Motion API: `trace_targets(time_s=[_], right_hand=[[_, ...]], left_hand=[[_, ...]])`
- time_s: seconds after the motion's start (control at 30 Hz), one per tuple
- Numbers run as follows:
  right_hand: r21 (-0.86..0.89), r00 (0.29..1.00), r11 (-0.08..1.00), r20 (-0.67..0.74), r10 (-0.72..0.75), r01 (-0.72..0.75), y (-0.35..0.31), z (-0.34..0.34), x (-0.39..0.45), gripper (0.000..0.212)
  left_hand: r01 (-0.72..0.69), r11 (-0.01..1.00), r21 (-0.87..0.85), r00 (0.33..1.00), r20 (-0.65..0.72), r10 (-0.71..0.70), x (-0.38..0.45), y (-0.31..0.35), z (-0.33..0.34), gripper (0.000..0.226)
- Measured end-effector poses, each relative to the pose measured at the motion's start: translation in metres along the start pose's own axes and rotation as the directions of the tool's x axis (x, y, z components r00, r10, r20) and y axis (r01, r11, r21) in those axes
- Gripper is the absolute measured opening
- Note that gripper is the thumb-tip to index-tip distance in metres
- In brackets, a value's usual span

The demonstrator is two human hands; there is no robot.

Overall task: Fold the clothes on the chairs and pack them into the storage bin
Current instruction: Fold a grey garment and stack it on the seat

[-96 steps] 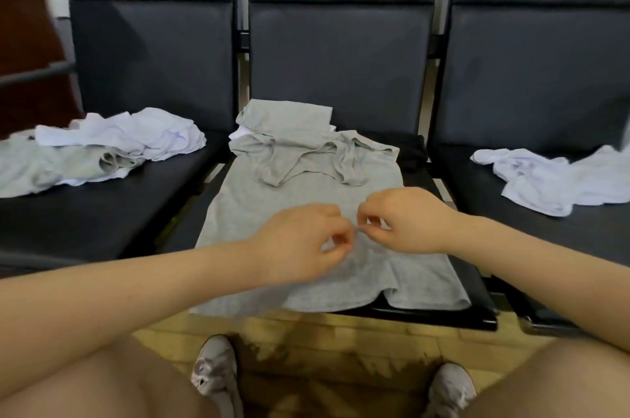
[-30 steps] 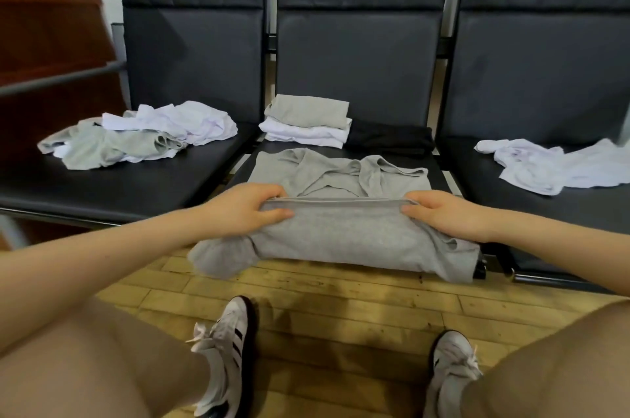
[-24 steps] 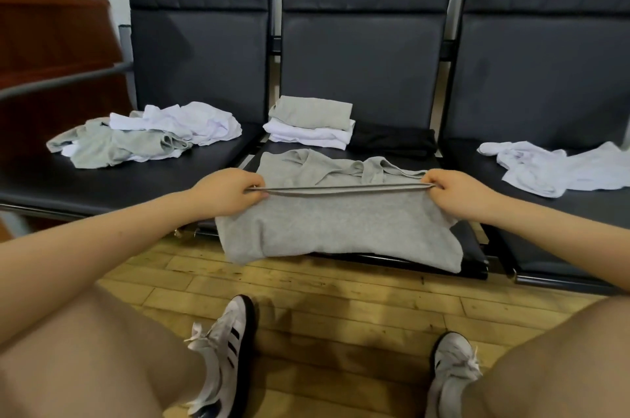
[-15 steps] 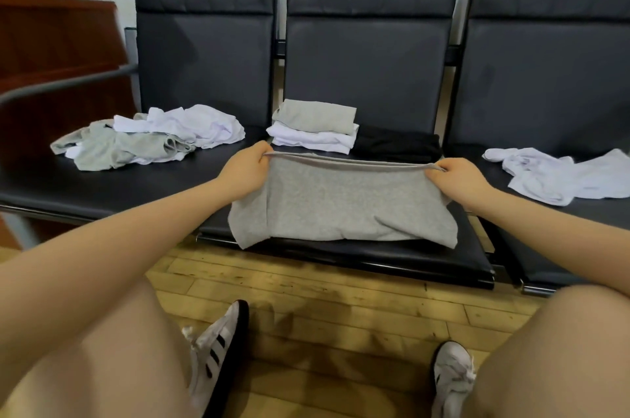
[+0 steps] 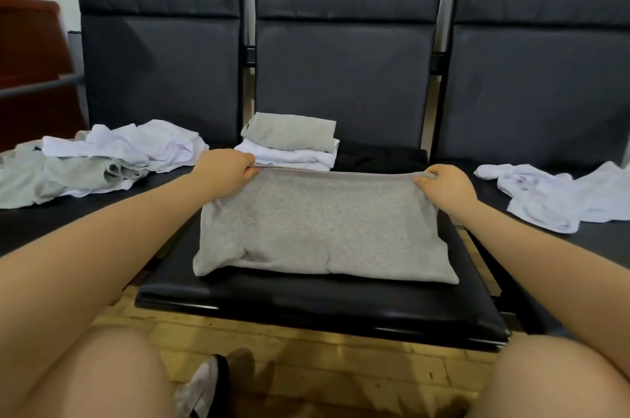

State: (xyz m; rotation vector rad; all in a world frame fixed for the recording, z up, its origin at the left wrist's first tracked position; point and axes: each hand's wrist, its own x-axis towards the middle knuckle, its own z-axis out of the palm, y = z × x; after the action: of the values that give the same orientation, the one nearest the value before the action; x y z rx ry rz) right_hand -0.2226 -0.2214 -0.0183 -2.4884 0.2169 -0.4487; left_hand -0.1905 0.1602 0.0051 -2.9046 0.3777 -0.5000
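Far left seat: a loose heap of white and grey clothes (image 5: 99, 158), not folded yet & well apart from what we're working on, so we leave it for now.

Our left hand (image 5: 223, 172) pinches the far left corner of the grey top (image 5: 320, 223), fingers curled round the edge. The top lies on the middle seat (image 5: 317, 301), folded over on itself, near edge rounded & a bit puffy at the left corner. The far edge runs taut between both hands, just in front of the folded stack (image 5: 289, 141) (grey piece on white ones), w/ something black (image 5: 381, 158) beside the stack. We can't see any storage bin in this view.

Our right hand (image 5: 446, 187) grips the far right corner the same way, thumb on top.

To do this fold well, in our judgement:
- keep both corners level & the edge tight, so the layers line up square
- lay the edge down flat w/o dragging it into the stack behind
- then let go & smooth from the middle outward, esp. the bulge at the near left
- check the sides match before the next fold, else the bundle goes lopsided & won't stack neatly.

Far right seat: a crumpled white garment (image 5: 559, 196), also waiting.
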Motion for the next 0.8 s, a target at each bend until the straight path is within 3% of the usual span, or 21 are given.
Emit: trace_targets(time_s=[0.1, 0.2, 0.27, 0.37, 0.5, 0.63, 0.8], right_hand=[[-0.02, 1.0, 1.0, -0.013, 0.02, -0.02, -0.001, 0.011, 0.015, 0.021], [-0.095, 0.995, 0.994, 0.088, 0.057, -0.048, -0.001, 0.022, 0.021, 0.023], [-0.196, 0.982, 0.979, 0.166, 0.091, -0.057, 0.0, 0.03, 0.015, 0.037], [-0.348, 0.991, 0.937, 0.125, 0.044, 0.003, 0.007, 0.041, -0.002, 0.053], [-0.408, 0.994, 0.908, 0.087, -0.063, 0.093, 0.009, 0.045, -0.023, 0.051], [-0.38, 0.99, 0.918, 0.129, -0.065, 0.11, 0.005, 0.035, -0.037, 0.042], [-0.362, 0.976, 0.922, 0.208, -0.063, 0.137, -0.004, 0.023, -0.052, 0.029]], left_hand=[[0.011, 1.0, 0.001, 1.0, -0.023, -0.011, 0.02, 0.0, 0.01, 0.036], [0.05, 0.999, 0.011, 0.999, -0.015, -0.05, 0.032, -0.003, 0.027, 0.033], [0.083, 0.993, 0.08, 0.996, 0.013, -0.084, 0.033, -0.003, 0.04, 0.033], [0.12, 0.992, 0.037, 0.992, 0.03, -0.121, 0.03, 0.002, 0.054, 0.037], [0.179, 0.972, -0.149, 0.983, -0.021, -0.184, 0.018, 0.014, 0.049, 0.036], [0.286, 0.905, -0.316, 0.958, 0.115, -0.263, -0.008, 0.024, 0.044, 0.031], [0.269, 0.93, -0.25, 0.952, 0.214, -0.218, -0.041, 0.023, 0.03, 0.028]])
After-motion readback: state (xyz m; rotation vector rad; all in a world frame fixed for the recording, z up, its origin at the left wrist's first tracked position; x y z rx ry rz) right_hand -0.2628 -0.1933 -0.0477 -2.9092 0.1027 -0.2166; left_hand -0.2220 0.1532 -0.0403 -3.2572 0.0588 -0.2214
